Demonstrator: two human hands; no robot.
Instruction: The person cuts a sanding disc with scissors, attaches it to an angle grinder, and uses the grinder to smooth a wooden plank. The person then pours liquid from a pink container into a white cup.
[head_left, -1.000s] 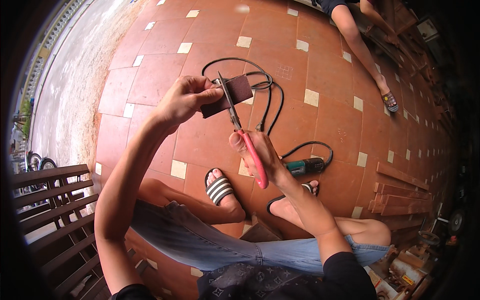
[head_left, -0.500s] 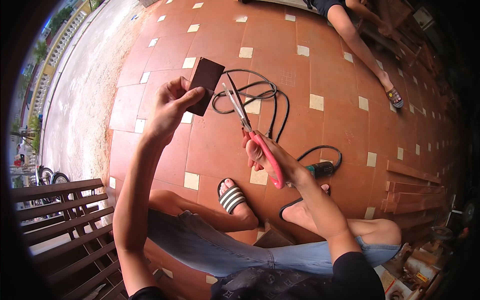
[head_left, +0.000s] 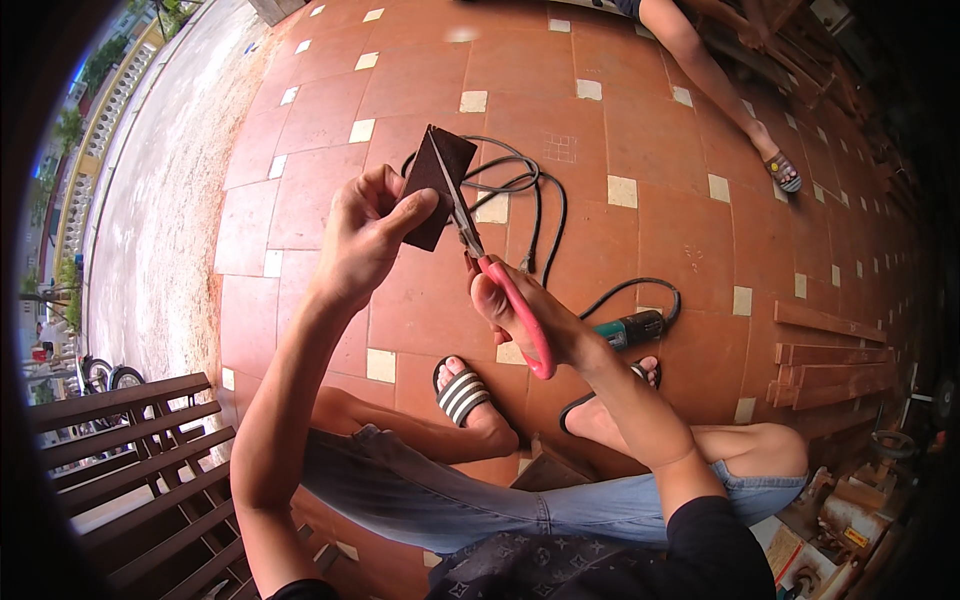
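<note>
My left hand (head_left: 362, 232) pinches a small dark brown rectangular sheet (head_left: 424, 172), which looks like sandpaper, between thumb and fingers. It is held up in front of me over the tiled floor. My right hand (head_left: 562, 332) is closed around the pink-red handles of a pair of scissors (head_left: 527, 312). The metal blades point up and away from me and lie along the sheet's right part, one blade crossing its face toward the upper corner. From this angle the other blade is mostly hidden.
On the floor beyond my hands lies a coiled black cable (head_left: 537, 205), near a green and black power tool (head_left: 630, 330). Wooden strips (head_left: 830, 352) are stacked at the right. A slatted bench (head_left: 130, 432) stands at the lower left. Another person's leg (head_left: 695, 75) reaches in at the far right.
The scissors have moved left and the sheet right, so the blades, apart from the sheet before, now overlap it. The blades look closer together.
</note>
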